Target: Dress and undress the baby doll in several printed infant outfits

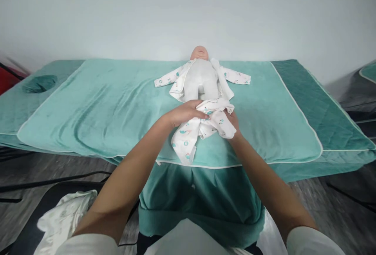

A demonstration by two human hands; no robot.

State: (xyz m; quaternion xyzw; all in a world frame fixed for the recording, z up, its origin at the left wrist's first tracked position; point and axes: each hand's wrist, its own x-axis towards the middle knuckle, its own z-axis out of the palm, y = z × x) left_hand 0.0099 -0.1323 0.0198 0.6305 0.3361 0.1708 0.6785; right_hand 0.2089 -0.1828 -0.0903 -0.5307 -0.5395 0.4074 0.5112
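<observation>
A baby doll (200,75) lies on its back on a teal blanket (117,106), head toward the wall. An open white printed baby suit (205,123) lies under it, sleeves spread out. My left hand (185,113) rests on the bunched leg part of the suit, fingers closed over the cloth. My right hand (232,123) grips the same bunched cloth from the right, partly hidden under it. One printed leg of the suit hangs toward the blanket's near edge.
The blanket covers a teal padded table (323,110) against a pale wall. A dark teal cloth lump (39,83) lies at the far left. A white garment (63,217) lies on the floor at lower left, beside dark cables.
</observation>
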